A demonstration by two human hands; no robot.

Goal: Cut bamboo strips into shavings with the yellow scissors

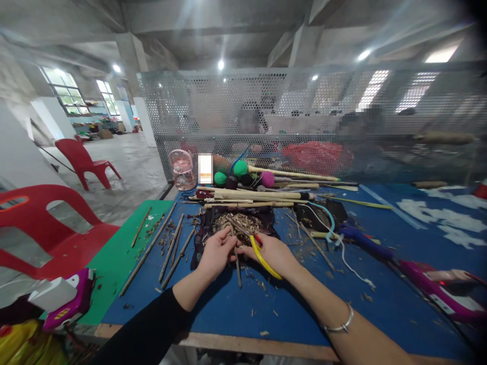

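My left hand (218, 252) pinches a thin grey-brown twig (238, 274), which points down toward me. My right hand (274, 253) has a pair of pruning shears (266, 262) with yellow and red handles in its grip, and its fingertips meet the twig beside my left fingers. The dark blades of the shears point up and left; how far apart they stand I cannot tell. Beneath and beyond both hands, a dark cloth (200, 238) bears a heap of small cut twig pieces (243, 223).
Several long twigs (171, 252) lie left of the cloth. Behind it are pale sticks (258, 195), green yarn balls (240, 168) and a pink bottle (182, 170) before a perforated metal screen (213, 106). A white cord (344, 253) and a purple device (437, 289) are at right.
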